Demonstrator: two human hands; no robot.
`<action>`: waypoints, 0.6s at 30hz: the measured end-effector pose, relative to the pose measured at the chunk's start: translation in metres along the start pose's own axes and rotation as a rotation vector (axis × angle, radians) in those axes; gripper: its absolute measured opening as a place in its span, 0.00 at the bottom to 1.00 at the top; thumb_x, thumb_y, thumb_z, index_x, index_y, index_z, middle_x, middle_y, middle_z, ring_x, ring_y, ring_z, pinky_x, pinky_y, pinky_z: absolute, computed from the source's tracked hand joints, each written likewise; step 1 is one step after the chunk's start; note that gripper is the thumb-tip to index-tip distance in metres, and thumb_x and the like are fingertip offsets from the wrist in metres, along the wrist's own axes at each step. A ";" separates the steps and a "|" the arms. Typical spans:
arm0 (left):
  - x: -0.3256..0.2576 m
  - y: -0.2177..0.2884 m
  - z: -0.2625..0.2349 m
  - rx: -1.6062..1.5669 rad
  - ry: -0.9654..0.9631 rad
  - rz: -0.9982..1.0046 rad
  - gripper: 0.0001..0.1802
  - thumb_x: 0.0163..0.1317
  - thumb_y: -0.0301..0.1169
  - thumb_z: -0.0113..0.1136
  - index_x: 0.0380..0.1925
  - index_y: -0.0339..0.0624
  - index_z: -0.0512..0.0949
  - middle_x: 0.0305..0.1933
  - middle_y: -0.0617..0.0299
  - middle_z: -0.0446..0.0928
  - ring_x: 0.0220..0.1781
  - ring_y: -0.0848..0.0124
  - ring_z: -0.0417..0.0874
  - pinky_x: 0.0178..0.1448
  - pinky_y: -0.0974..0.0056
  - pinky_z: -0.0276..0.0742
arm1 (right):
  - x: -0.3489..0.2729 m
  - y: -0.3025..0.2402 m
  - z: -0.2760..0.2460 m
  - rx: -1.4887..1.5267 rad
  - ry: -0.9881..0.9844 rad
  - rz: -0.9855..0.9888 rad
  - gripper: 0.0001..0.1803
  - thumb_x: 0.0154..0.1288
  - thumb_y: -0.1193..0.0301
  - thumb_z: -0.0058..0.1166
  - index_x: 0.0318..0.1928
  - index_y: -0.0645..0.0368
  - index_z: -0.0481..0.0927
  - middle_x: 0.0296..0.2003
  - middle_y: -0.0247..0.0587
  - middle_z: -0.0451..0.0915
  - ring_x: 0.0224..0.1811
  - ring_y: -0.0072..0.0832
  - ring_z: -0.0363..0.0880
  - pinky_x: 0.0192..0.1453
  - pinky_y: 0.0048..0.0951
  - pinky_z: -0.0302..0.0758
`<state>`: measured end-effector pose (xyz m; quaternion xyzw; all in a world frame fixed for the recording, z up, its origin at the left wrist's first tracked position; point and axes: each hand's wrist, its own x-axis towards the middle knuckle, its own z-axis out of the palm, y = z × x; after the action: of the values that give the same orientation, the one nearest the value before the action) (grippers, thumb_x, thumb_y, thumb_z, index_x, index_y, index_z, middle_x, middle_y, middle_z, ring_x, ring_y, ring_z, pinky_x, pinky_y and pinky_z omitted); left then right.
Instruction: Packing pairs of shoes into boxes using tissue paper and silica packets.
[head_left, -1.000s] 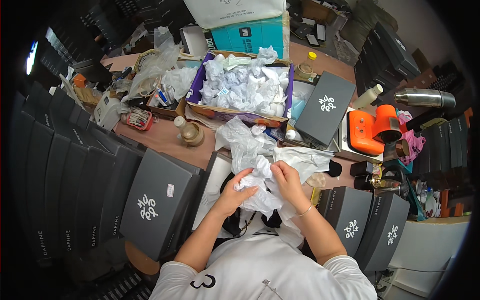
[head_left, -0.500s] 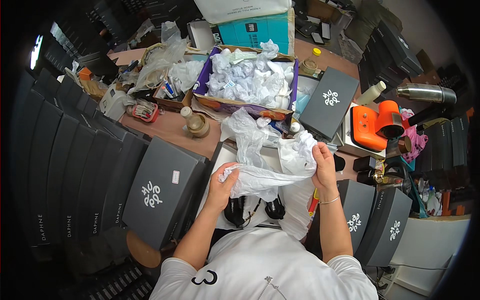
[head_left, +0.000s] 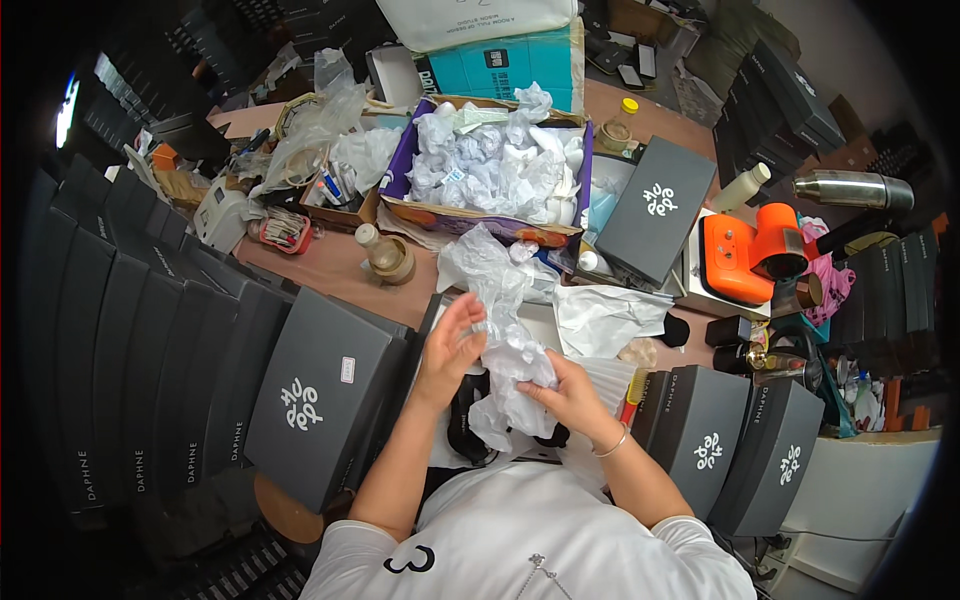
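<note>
Brown wooden table (head_left: 340, 275): it runs across the middle of the room, crowded from end to end, with only a bare patch near the left.
Stacked boxes: rows of dark grey cardboard shoe boxes (head_left: 120, 370) stand on edge along the person's left, and more of the same (head_left: 745, 450) stand at the right.
Nearest box: one flat dark grey shoe box with a white emblem on its lid (head_left: 315, 395) lies just left of the left forearm.
Paper bin: a purple-sided cardboard carton (head_left: 490, 165) at the far side of the table is heaped with crumpled white tissue balls.
Lid: another dark grey emblem lid (head_left: 655, 205) rests tilted just right of that carton.
Orange tool: a bright orange plastic device (head_left: 745, 255) sits to the right of the lid, with a steel flask (head_left: 850, 188) beyond it.
Tissue: a crumpled sheet of white tissue paper (head_left: 505, 340) hangs between the two hands, right in front of the person's chest, above black shoes (head_left: 465, 425) that are mostly hidden.
Left hand (head_left: 450, 345): open wide, fingers spread, palm pressed flat to the left side of the sheet.
Right hand (head_left: 570, 390): closed on the lower bunch of the sheet, a thin bangle on its wrist.
Small jar: a stoppered tan bottle (head_left: 385, 255) stands on the bare patch of table.
</note>
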<state>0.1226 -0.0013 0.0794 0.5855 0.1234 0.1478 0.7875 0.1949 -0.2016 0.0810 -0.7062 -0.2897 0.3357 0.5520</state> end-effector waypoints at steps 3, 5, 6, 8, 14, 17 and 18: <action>0.049 -0.038 -0.006 1.151 0.092 0.077 0.41 0.58 0.35 0.64 0.66 0.28 0.56 0.58 0.34 0.69 0.59 0.48 0.75 0.57 0.54 0.75 | 0.001 -0.018 -0.019 0.125 0.087 0.020 0.23 0.62 0.68 0.62 0.55 0.61 0.72 0.41 0.37 0.80 0.44 0.22 0.76 0.49 0.27 0.73; 0.085 -0.043 0.011 1.310 -0.061 -0.177 0.39 0.59 0.31 0.61 0.66 0.28 0.56 0.53 0.33 0.73 0.54 0.44 0.77 0.54 0.51 0.76 | 0.002 -0.021 -0.030 0.032 0.096 0.032 0.23 0.62 0.68 0.62 0.56 0.62 0.72 0.43 0.38 0.80 0.45 0.22 0.76 0.51 0.27 0.73; 0.095 -0.045 0.016 1.383 -0.138 -0.306 0.37 0.59 0.29 0.60 0.66 0.28 0.56 0.51 0.32 0.74 0.52 0.43 0.78 0.52 0.50 0.76 | 0.003 -0.025 -0.033 0.064 0.123 0.013 0.27 0.63 0.67 0.61 0.59 0.62 0.69 0.47 0.38 0.79 0.48 0.23 0.75 0.54 0.27 0.72; 0.105 -0.063 0.004 1.366 -0.104 -0.274 0.36 0.59 0.26 0.57 0.66 0.29 0.56 0.45 0.35 0.77 0.47 0.44 0.80 0.50 0.49 0.77 | 0.000 -0.034 -0.037 0.226 0.239 0.003 0.27 0.65 0.66 0.59 0.61 0.63 0.67 0.50 0.37 0.77 0.51 0.22 0.74 0.56 0.26 0.71; 0.045 -0.010 0.016 0.383 0.070 0.107 0.32 0.58 0.21 0.54 0.65 0.32 0.59 0.47 0.50 0.79 0.50 0.58 0.80 0.56 0.57 0.75 | -0.011 -0.020 -0.046 0.781 0.109 0.089 0.28 0.68 0.64 0.56 0.62 0.65 0.65 0.52 0.38 0.76 0.53 0.23 0.75 0.58 0.28 0.72; 0.002 0.016 0.044 -0.566 0.091 -0.039 0.28 0.60 0.22 0.55 0.62 0.34 0.64 0.56 0.52 0.75 0.59 0.64 0.75 0.62 0.60 0.71 | 0.017 -0.031 -0.021 0.482 0.177 0.063 0.26 0.68 0.65 0.56 0.61 0.65 0.66 0.52 0.40 0.77 0.52 0.25 0.76 0.55 0.28 0.73; -0.007 0.019 0.045 -0.786 0.088 -0.129 0.28 0.61 0.23 0.56 0.62 0.35 0.64 0.58 0.52 0.73 0.61 0.65 0.74 0.63 0.60 0.70 | 0.021 -0.025 -0.011 0.375 0.215 -0.030 0.25 0.68 0.65 0.56 0.59 0.65 0.67 0.50 0.40 0.78 0.51 0.26 0.77 0.54 0.28 0.73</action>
<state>0.1304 -0.0387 0.1104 0.2239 0.1277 0.1588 0.9531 0.2153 -0.1862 0.1043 -0.6185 -0.1720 0.2983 0.7063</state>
